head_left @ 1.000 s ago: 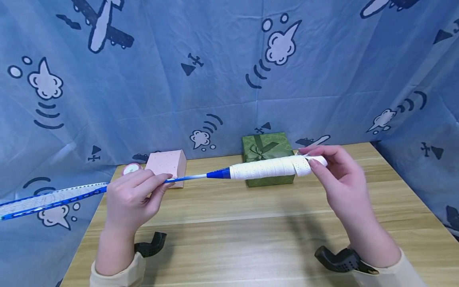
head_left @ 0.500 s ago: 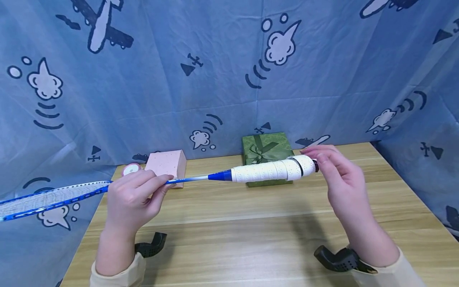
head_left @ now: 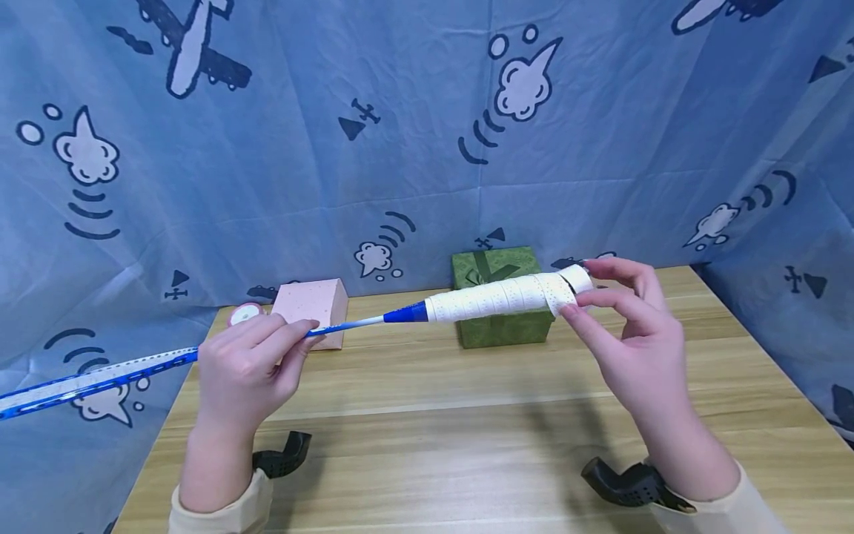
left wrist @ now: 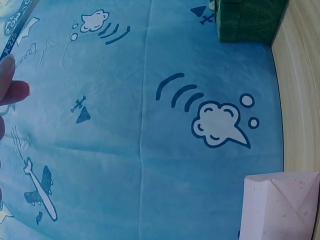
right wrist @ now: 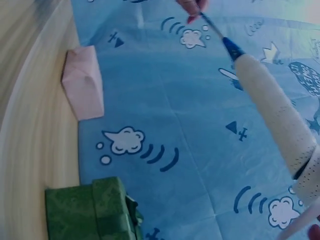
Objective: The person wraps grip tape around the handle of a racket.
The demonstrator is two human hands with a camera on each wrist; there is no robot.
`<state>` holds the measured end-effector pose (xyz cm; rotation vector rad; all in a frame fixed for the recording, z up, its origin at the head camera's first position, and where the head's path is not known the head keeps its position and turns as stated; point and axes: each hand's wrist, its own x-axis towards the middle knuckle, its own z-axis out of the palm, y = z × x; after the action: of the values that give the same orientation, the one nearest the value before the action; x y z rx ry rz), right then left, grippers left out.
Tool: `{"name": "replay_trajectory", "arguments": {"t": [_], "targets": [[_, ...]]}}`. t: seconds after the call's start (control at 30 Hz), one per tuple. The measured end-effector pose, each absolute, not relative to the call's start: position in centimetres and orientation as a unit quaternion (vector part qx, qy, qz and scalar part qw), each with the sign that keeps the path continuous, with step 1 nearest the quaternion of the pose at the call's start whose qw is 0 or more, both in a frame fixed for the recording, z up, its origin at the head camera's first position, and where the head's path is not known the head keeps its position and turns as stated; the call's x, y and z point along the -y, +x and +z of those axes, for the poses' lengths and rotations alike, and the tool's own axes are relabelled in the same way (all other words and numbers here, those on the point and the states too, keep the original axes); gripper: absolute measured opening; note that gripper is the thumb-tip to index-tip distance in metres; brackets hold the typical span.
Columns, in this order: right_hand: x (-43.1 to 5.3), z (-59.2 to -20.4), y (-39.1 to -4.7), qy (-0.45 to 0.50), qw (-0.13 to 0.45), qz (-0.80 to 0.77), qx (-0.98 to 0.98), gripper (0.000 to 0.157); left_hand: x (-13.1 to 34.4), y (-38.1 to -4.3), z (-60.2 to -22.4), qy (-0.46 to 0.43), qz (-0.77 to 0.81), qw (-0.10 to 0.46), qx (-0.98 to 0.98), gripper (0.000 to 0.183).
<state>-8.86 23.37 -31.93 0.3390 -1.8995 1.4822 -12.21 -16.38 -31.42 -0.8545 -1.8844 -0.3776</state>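
A badminton racket with a blue-and-white shaft (head_left: 363, 323) is held up level over the table, its strung head (head_left: 100, 378) out to the left. My left hand (head_left: 243, 371) pinches the shaft between thumb and fingers. White perforated grip tape (head_left: 490, 298) winds round the handle from the blue cone (head_left: 407, 313) to near the butt. At the butt end my right hand (head_left: 643, 348) pinches the tape with thumb and a finger, its forefinger stretched above. A dark gap shows between the last turns. The right wrist view shows a loose tape strip (right wrist: 302, 220) near a fingertip.
Behind the handle, a green gift box (head_left: 503, 334) with a bow stands on the wooden table (head_left: 427, 437). A pink box (head_left: 310, 304) and a round white-and-pink spool (head_left: 245, 313) are at the back left. Blue patterned cloth (head_left: 427, 148) hangs behind.
The handle end has risen slightly, and the racket head appears narrower. The dark butt shown half a second ago is covered from view. My right thumb has shifted left onto the tape; the left hand stays put.
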Motion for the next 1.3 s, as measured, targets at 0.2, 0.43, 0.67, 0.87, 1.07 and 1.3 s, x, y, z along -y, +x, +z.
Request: {"name": "replay_trajectory", "arguments": {"t": [0.2,0.43,0.67,0.87,1.07,1.3], "targets": [[-22.77,-31.98,-8.78,0.141,0.449,0.462,0.752,0.012,16.31,-12.22,-31.45,-0.343,-0.161,0.506,0.775,0.02],[-22.64,-31.99,-9.18,0.185,0.492,0.426,0.736,0.035,16.34,-12.21,-31.52,-0.337,-0.155,0.506,0.779,0.019],[-22.9,-32.34,-9.46,0.202,0.479,0.448,0.727,0.037,16.29,-12.17,-31.48,-0.341,-0.146,0.506,0.779,0.021],[-23.35,-32.6,-9.38,0.187,0.44,0.485,0.732,0.011,16.11,-12.2,-31.42,-0.353,-0.144,0.511,0.77,0.022],[-23.4,-32.31,-9.31,0.186,0.408,0.427,0.785,0.005,16.15,-12.17,-31.4,-0.344,-0.156,0.527,0.762,0.02],[-22.67,-32.05,-9.58,0.262,0.472,0.392,0.745,0.046,16.23,-12.2,-31.35,-0.337,-0.158,0.526,0.765,0.019]]}}
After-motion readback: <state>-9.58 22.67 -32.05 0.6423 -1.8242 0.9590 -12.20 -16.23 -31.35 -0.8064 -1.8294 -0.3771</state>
